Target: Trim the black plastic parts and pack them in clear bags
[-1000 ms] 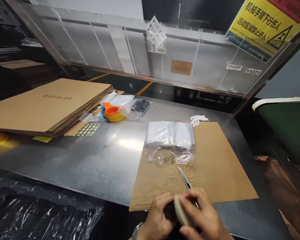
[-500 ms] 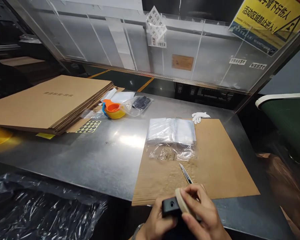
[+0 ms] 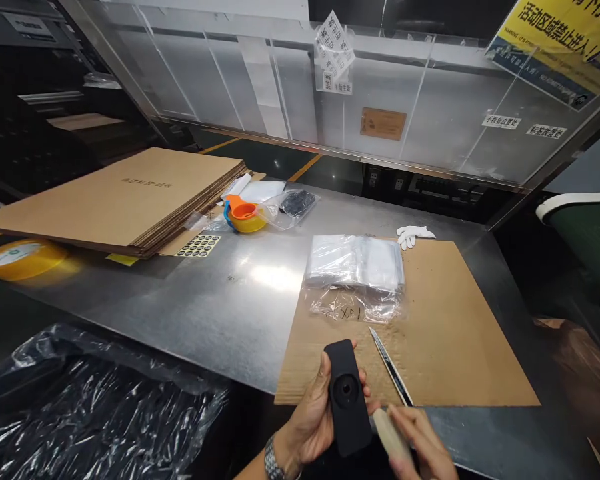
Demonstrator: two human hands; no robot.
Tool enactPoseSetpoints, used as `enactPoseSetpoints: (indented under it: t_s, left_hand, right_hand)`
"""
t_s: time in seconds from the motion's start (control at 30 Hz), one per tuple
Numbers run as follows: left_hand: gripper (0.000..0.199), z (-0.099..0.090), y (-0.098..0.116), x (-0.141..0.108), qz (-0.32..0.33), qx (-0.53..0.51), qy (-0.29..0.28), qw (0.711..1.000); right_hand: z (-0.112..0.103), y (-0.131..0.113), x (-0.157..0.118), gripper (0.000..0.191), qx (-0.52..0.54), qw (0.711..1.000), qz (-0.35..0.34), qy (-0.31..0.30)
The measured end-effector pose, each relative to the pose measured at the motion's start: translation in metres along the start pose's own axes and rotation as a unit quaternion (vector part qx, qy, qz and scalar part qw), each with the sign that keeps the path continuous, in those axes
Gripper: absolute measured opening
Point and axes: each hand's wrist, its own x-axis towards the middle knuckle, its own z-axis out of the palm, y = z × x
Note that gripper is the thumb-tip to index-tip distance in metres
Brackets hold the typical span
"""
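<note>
Black part [image 3: 349, 427], w/ round recess facing up, is sitting in L hand [image 3: 314, 427], at near edge of cardbd sheet [image 3: 450, 333] as seen from above; L fingers are closing round its sides, thumb along the L side. Metal wristband [image 3: 273, 460] is showing on L wrist. R hand [image 3: 423, 443], slightly blurred, is gripping pale oval pad [image 3: 393, 437] btwn thumb & fingers, just R of black part; contact btwn pad & part: cannot tell. Cutter knife [image 3: 390, 363] is lying on cardbd sheet, blade pointing away, handle end reaching near edge. Pack of clear bags [image 3: 353, 263], w/ handwritten marks on film, is resting on far L portion of same sheet. White glove [image 3: 415, 235] is lying at sheet's far edge. Sheet itself is resting on metal table [image 3: 230, 313]. Well L of sheet, stack of flat cardbd [image 3: 130, 200] is standing, w/ sticker sheet [image 3: 199, 245] lying at its R side. Far L of sheet, orange cup [image 3: 243, 211], yellow tape roll [image 3: 250, 225] & bagged dark item [image 3: 297, 202] are sitting grouped. Black plastic film [image 3: 105, 407] is showing near L of sheet, below table edge.
</note>
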Motion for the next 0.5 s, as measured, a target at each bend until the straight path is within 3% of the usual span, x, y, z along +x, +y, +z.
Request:
enactPoseSetpoints:
  t_s: [0.13,0.23,0.33,0.4,0.5]
  left_hand:
    - [0.060,0.002,-0.009,-0.003,-0.061,0.090,0.006,0.994]
    - [0.073,0.005,-0.019,-0.004,-0.102,0.169,0.025,0.980]
    - [0.072,0.007,-0.027,-0.004,-0.088,0.192,0.032,0.977]
    - [0.074,0.006,-0.030,-0.005,-0.113,0.178,0.029,0.977]
    - [0.089,0.001,-0.031,-0.005,-0.191,0.183,0.025,0.964]
  right_hand:
    - [-0.020,-0.028,0.031,0.040,-0.051,0.998,-0.024,0.021]
    - [-0.015,-0.046,0.054,0.050,-0.089,0.988,-0.123,-0.024]
    - [-0.004,-0.054,0.065,0.057,-0.123,0.968,-0.198,-0.096]
    - [-0.002,-0.052,0.065,0.058,-0.137,0.962,-0.206,-0.114]
    - [-0.009,-0.043,0.062,0.055,-0.151,0.970,-0.179,-0.066]
